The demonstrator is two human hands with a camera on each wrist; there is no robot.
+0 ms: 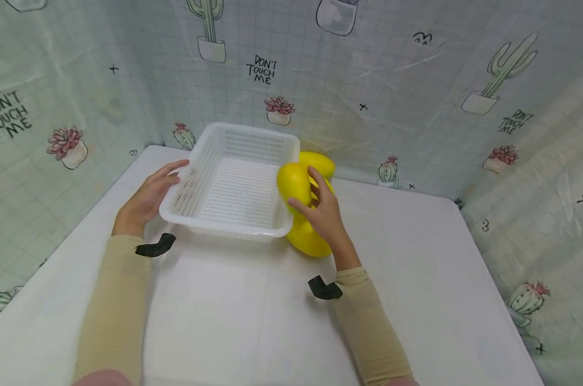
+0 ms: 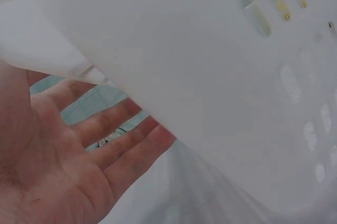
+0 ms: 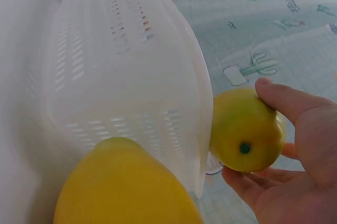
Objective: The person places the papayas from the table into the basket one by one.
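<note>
My left hand (image 1: pixel 148 199) holds the left rim of a white plastic basket (image 1: pixel 240 231). In the left wrist view the fingers (image 2: pixel 121 142) pass behind the basket's edge, so their tips are hidden. My right hand (image 1: pixel 326 212) grips a yellow mango (image 1: pixel 292 182) at the basket's right rim, thumb on the near side and fingers on the far side. A green-tinged end with a dark stem spot shows on this mango (image 3: pixel 245 134) in the right wrist view. More yellow mangoes, one at the back (image 1: pixel 316 162) and one in front (image 1: pixel 310 241), lie right of the basket, partly covered by my hand.
A white table (image 1: pixel 233 311) lies under everything. Cloth (image 1: pixel 320 80) printed with cacti hangs close behind it and along both sides. Black camera mounts (image 1: pixel 325 288) stick out at both wrists. The basket's slotted floor (image 1: pixel 238 190) is bare.
</note>
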